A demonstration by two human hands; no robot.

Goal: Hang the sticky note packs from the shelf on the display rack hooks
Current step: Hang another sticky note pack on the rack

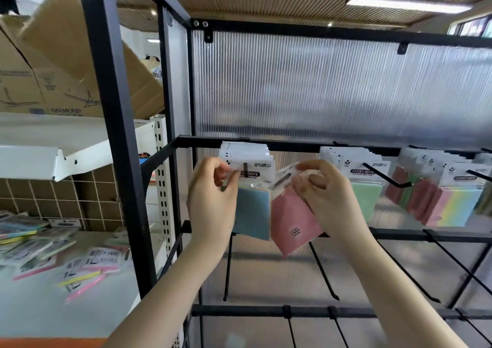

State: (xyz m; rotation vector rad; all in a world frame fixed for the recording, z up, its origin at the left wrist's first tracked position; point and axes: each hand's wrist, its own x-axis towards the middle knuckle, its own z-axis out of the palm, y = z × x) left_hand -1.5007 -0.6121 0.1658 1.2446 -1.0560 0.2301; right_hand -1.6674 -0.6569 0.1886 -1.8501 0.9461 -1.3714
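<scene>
The right hand (327, 195) pinches a tilted pink pack (292, 219); the left hand (213, 201) pinches the blue pack (253, 214) beside it. Misaligned, the pink header could miss the hook (245, 167).

Bare forearms (170, 302), sleeveless, unadorned hands (213, 201).

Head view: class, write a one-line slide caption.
Right hand tilts a pink pack toward the hook; left hand steadies the blue pack.

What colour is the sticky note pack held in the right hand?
Pink pack, pinched by the right hand; head view.
</scene>
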